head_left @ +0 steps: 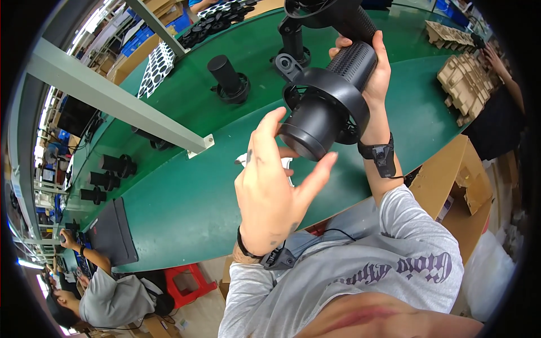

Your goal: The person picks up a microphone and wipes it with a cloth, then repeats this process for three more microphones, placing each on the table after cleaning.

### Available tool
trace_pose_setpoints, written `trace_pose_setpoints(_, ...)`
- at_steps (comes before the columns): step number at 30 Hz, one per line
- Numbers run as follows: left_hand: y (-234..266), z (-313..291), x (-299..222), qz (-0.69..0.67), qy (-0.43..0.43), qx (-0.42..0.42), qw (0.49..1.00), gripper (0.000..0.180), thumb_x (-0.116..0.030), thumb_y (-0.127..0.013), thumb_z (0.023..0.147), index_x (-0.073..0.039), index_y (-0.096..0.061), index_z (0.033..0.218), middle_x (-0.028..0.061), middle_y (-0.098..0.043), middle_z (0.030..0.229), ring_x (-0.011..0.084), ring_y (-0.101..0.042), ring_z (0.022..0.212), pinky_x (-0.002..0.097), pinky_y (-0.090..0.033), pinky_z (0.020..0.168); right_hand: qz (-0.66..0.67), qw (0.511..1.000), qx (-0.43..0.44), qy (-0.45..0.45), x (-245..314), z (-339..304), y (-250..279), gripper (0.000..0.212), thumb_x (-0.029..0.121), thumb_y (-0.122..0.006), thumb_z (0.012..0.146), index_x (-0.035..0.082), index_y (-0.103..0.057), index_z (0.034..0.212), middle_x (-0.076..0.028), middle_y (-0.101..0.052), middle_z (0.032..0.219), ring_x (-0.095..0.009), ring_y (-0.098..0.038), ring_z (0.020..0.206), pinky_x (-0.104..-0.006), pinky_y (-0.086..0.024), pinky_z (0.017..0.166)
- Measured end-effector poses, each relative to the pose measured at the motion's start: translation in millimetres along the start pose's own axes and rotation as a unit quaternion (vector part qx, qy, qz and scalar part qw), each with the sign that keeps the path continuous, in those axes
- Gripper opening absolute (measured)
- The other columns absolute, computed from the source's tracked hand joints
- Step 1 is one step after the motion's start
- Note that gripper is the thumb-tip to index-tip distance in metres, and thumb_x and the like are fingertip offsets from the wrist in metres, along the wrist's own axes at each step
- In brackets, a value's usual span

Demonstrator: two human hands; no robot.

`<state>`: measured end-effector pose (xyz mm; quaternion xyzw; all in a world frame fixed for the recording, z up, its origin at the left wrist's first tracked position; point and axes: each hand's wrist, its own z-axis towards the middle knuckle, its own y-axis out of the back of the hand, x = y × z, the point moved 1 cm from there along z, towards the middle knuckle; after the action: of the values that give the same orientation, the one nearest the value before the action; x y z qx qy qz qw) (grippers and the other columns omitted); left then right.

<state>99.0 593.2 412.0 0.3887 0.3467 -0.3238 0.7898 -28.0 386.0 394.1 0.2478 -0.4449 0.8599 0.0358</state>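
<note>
My right hand [378,76] is wrapped round the perforated body of a black microphone [318,121], held tilted above the green table with its smooth round end toward me. A ring-shaped mount with a small pivot arm surrounds its middle. My left hand [270,186] is at the smooth end, thumb and fingers spread round its rim; I cannot tell whether they touch it. Another black microphone with a ring mount [338,17] shows just past my right fingertips, partly cut off by the upper edge. Some white material [288,170] lies partly hidden behind my left hand.
On the green table [186,225] stand another microphone [226,76] and several more at left. A grey metal post [118,93] meets the table. Brown moulded pulp trays [465,84] are at right near a co-worker's hand [493,59]. Cardboard boxes [445,174] stand below right.
</note>
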Motion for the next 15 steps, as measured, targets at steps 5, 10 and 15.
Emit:
trace_pose_setpoints(5,0.9,-0.5,2.8,-0.010,-0.058,-0.053,0.997,0.068,-0.012,-0.083,0.066,0.002,-0.048,0.123,0.0151,-0.060,0.104,0.0179,-0.067,0.076,0.0266,-0.057,0.058,0.053,0.996,-0.063,0.012,-9.4,-0.9,-9.7,0.054,0.052,-0.045,0.096,0.003,-0.054,0.117,-0.011,-0.062,0.086,-0.028,-0.064,0.081,-0.0398,-0.059,0.066)
trace_pose_setpoints(10,1.5,-2.7,0.1,0.003,-0.099,-0.066,0.993,0.066,-0.006,-0.083,0.064,0.003,-0.050,0.120,0.0155,-0.059,0.105,0.0170,-0.067,0.075,0.0260,-0.058,0.060,-0.060,0.997,-0.036,0.036,-7.9,-2.4,-17.2,0.056,0.048,-0.043,0.098,-0.003,-0.053,0.119,-0.010,-0.060,0.094,-0.018,-0.059,0.096,-0.0367,-0.049,0.098)
trace_pose_setpoints(15,1.4,-4.1,-1.1,-0.004,-0.103,-0.070,0.992,0.069,-0.005,-0.084,0.061,0.002,-0.050,0.120,0.0136,-0.058,0.109,0.0174,-0.067,0.076,0.0262,-0.059,0.060,-0.043,0.999,-0.006,0.017,-1.9,-2.9,-13.8,0.056,0.048,-0.042,0.099,-0.003,-0.054,0.118,-0.010,-0.060,0.095,-0.021,-0.059,0.098,-0.0353,-0.048,0.100)
